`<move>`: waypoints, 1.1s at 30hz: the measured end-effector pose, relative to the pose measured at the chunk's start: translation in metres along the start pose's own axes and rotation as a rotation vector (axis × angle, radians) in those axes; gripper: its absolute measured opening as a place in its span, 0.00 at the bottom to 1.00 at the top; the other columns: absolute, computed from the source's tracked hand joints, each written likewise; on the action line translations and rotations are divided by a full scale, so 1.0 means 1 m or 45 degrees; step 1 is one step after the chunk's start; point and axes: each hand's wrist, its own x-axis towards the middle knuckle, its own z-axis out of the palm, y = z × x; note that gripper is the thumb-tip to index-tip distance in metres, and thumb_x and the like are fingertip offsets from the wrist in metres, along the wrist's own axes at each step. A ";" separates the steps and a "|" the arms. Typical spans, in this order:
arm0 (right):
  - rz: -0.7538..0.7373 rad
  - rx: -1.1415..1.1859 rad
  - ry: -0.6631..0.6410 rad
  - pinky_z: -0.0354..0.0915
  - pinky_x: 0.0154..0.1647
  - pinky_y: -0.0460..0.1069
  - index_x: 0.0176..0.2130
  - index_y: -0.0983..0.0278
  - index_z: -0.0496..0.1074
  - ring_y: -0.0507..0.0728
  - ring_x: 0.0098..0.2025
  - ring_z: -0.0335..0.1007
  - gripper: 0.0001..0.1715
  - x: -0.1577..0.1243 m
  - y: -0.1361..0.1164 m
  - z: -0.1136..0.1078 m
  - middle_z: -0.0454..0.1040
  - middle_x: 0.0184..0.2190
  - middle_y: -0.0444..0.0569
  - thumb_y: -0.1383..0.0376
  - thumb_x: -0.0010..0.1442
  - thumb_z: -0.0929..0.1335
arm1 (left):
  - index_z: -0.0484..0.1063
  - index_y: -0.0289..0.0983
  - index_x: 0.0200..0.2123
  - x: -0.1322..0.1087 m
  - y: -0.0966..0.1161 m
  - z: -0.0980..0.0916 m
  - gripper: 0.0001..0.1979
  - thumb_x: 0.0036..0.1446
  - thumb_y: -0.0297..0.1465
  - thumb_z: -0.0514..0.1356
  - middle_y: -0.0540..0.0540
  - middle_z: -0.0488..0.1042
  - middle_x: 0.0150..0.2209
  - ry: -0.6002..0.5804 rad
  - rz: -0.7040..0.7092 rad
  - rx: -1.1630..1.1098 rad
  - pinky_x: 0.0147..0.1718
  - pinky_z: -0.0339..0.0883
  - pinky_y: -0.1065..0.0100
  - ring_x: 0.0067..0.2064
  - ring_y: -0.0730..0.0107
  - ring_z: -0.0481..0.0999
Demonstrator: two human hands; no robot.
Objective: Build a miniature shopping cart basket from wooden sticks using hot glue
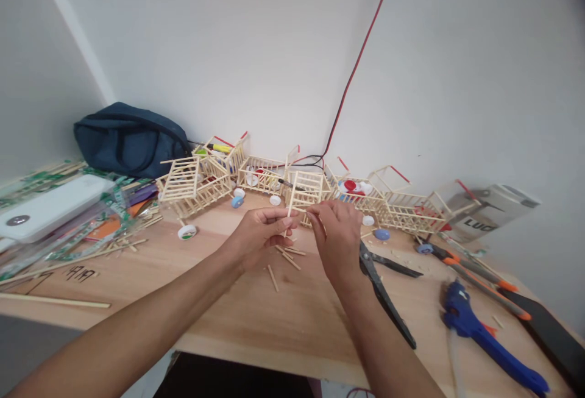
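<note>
Over the wooden table (283, 319), my left hand (258, 233) pinches a thin wooden stick (290, 200) that stands nearly upright. My right hand (337, 233) is closed in a pinch beside it, its fingertips meeting the left hand's at a short stick piece (305, 209). Several short cut sticks (287, 258) lie on the table just below both hands. Black scissors (384, 282) lie right next to my right wrist.
A row of stick-built cart frames (301, 188) with bottle-cap wheels lines the wall. A dark blue bag (130, 139) sits in the back left corner, with packets and a white box (50, 206) at left. A blue glue gun (484, 337) and orange-handled pliers (475, 270) lie at right.
</note>
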 end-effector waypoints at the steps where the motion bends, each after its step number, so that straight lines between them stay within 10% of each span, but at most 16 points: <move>1: -0.004 0.000 0.002 0.52 0.39 0.51 0.33 0.62 0.72 0.57 0.38 0.61 0.09 0.000 0.000 0.000 0.73 0.33 0.47 0.64 0.65 0.65 | 0.80 0.33 0.38 0.000 -0.001 -0.001 0.23 0.36 0.37 0.75 0.48 0.74 0.29 -0.002 0.000 -0.002 0.29 0.72 0.73 0.29 0.78 0.72; 33: -0.054 0.014 0.032 0.53 0.39 0.52 0.33 0.62 0.72 0.57 0.38 0.61 0.10 0.001 0.004 0.000 0.73 0.33 0.47 0.63 0.66 0.64 | 0.81 0.34 0.37 0.002 -0.003 -0.004 0.19 0.42 0.38 0.72 0.45 0.75 0.30 -0.001 0.063 0.122 0.30 0.66 0.70 0.29 0.77 0.70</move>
